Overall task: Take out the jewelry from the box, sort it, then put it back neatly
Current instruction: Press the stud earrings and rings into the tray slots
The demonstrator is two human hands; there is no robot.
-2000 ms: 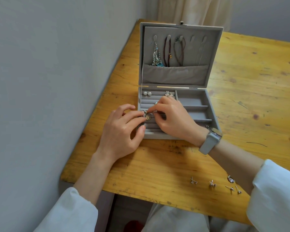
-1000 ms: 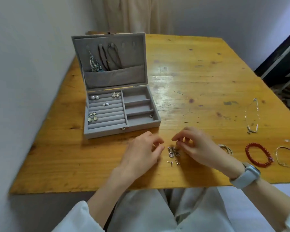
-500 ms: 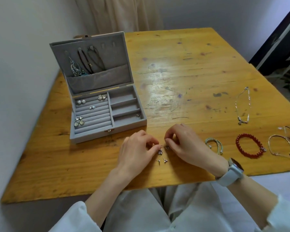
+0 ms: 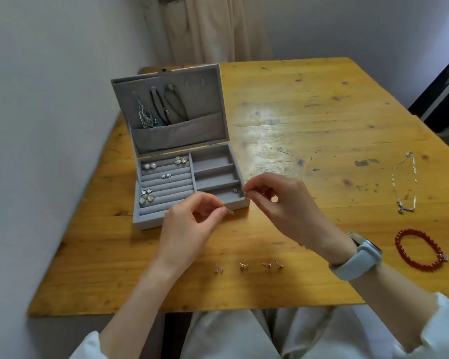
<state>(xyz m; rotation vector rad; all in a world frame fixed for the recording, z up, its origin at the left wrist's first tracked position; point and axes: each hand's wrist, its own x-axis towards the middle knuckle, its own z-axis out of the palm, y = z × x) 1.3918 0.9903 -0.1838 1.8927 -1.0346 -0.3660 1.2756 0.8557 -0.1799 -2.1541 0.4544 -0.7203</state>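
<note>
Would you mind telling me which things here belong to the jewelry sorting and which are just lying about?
Job: jewelry box, stud earrings, red bracelet, silver chain, small pieces pinched in left hand and right hand.
Lying about: curtain, wristwatch.

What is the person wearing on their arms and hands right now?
Both hands are bare: left hand, right hand. No rings show. The right wrist carries a pale blue smartwatch with a rounded band. White sleeves sit pushed up: left sleeve, right sleeve.
</note>
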